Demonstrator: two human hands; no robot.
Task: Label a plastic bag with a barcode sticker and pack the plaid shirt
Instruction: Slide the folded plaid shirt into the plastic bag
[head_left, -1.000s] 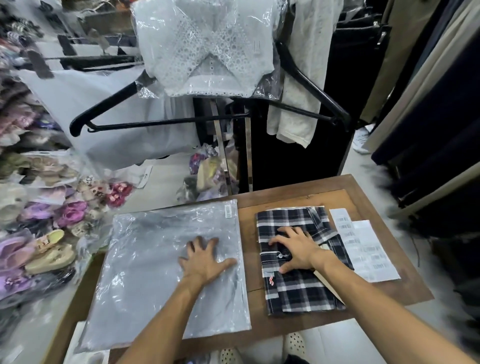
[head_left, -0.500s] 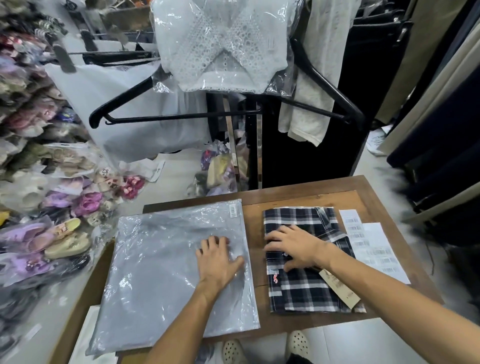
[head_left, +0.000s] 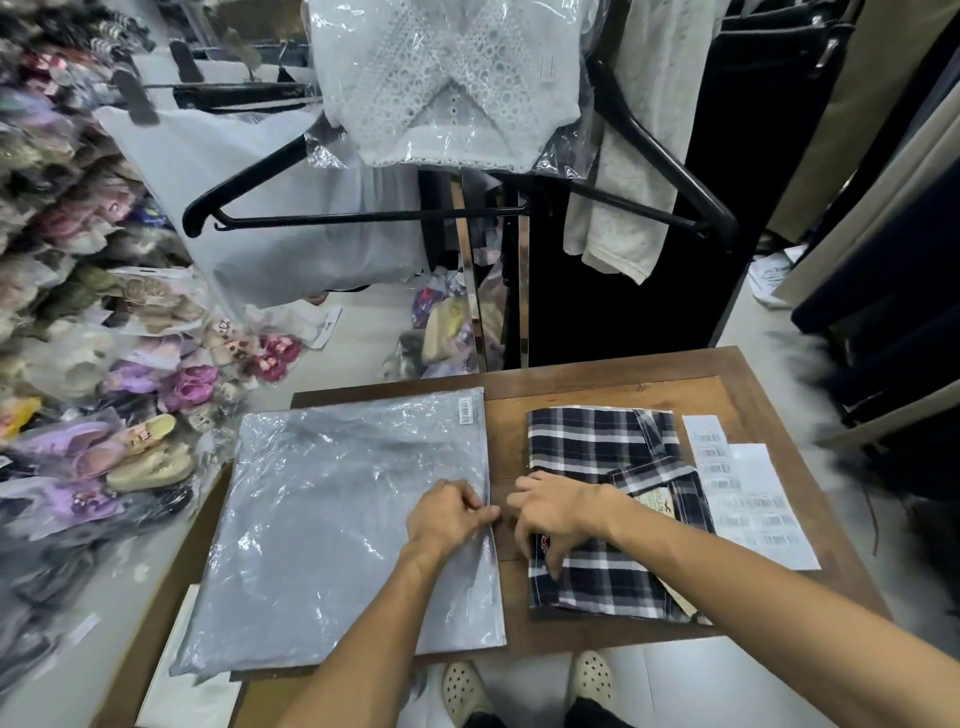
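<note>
A grey plastic bag (head_left: 332, 525) lies flat on the left half of the wooden table (head_left: 613, 379), with a small barcode sticker (head_left: 466, 406) at its far right corner. My left hand (head_left: 448, 514) pinches the bag's right edge. A folded dark plaid shirt (head_left: 597, 447) with a paper tag lies just to the right. My right hand (head_left: 558, 512) rests on the shirt's left edge, fingers curled down onto the fabric. White sheets of barcode stickers (head_left: 748, 499) lie right of the shirt.
A black hanger (head_left: 363, 215) with a bagged white lace top (head_left: 447, 78) hangs above the table's far side. Bagged slippers (head_left: 130, 415) pile up on the left. Dark garments hang at the right. My feet (head_left: 524, 686) show below the table's near edge.
My left hand slid right from the middle of the bag to its right edge and closed on it. My right hand moved left to the shirt's left edge. The camera view shifted slightly.
</note>
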